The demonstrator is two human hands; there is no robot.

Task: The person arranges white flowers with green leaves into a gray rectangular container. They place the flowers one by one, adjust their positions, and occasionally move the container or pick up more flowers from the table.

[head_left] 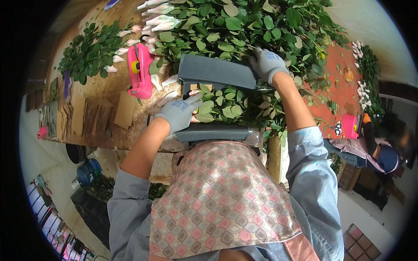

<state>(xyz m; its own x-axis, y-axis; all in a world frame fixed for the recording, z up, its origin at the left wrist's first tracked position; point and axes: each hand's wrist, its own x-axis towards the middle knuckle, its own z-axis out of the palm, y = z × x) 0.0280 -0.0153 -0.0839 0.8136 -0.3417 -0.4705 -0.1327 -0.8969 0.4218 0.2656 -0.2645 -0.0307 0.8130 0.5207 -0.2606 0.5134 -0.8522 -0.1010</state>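
Observation:
My left hand [178, 114], in a grey glove, lies with its fingers stretched out over the flower-head end of a dark grey ribbed holder [217, 71] with two raised sides. Leafy rose stems [230, 104] lie between those sides, beside a small piece of cardboard [201, 87]. My right hand [269, 64], gloved too, is past the holder's far side, closed at the edge of a big heap of rose stems [244, 26]. Leaves partly cover its fingertips. Rose heads in white netting [161, 19] point left out of the heap.
A pink tape dispenser [141, 71] stands left of the holder. Beyond it lie more roses [93, 50]; cardboard sheets [93, 115] lean at the table's near left. On the right are a red tabletop [337, 82], another pink dispenser [349, 126] and a co-worker [379, 152].

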